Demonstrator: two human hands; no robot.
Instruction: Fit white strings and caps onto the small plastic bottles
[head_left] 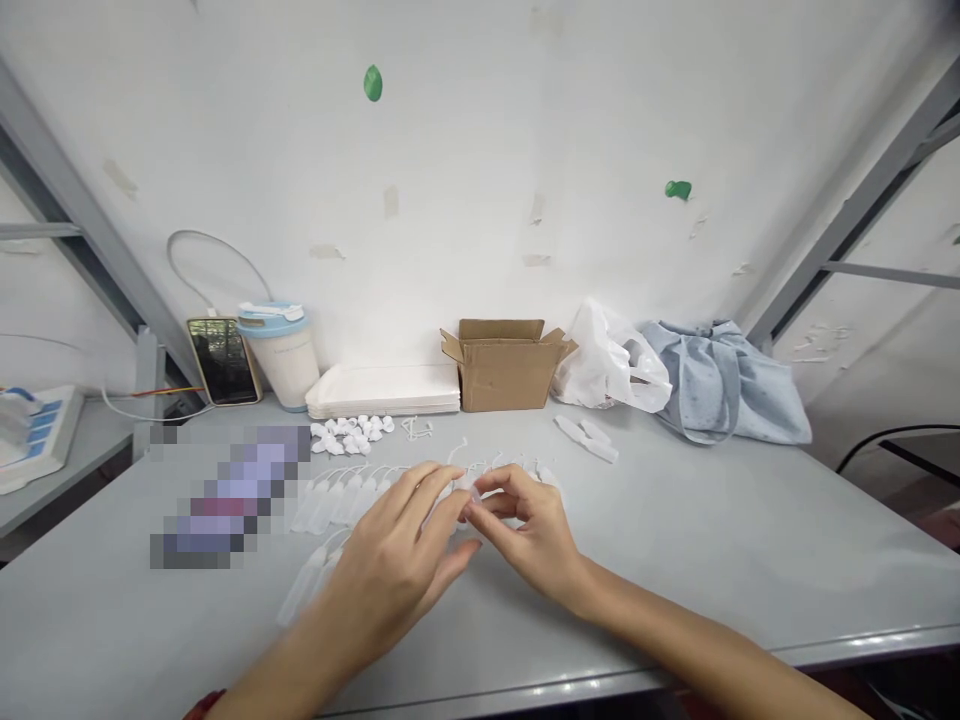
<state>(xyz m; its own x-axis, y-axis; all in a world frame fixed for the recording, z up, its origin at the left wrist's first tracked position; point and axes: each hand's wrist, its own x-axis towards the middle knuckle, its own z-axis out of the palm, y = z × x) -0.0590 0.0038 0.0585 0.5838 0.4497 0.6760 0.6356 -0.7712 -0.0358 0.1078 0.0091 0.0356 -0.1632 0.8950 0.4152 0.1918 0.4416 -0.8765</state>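
Note:
Over the middle of the grey table, my left hand (409, 540) and my right hand (531, 525) meet fingertip to fingertip. Both are closed on a small translucent white plastic piece (469, 486), mostly covered by the fingers. Behind and left of my left hand lies a row of translucent white tubes (330, 505) with thin white cords at their far ends. More such tubes (304, 585) lie nearer, partly hidden by my left wrist. Farther back are a pile of small white pieces (352, 434) and a few loose white cords (417, 429).
Along the wall stand a phone (225, 360), a blue-lidded cup (281, 355), stacked white trays (386, 390), an open cardboard box (506, 375), a white plastic bag (600, 360) and a blue cloth bag (765, 395). Flat translucent pieces (585, 437) lie right of centre. A pixelated patch covers something at left.

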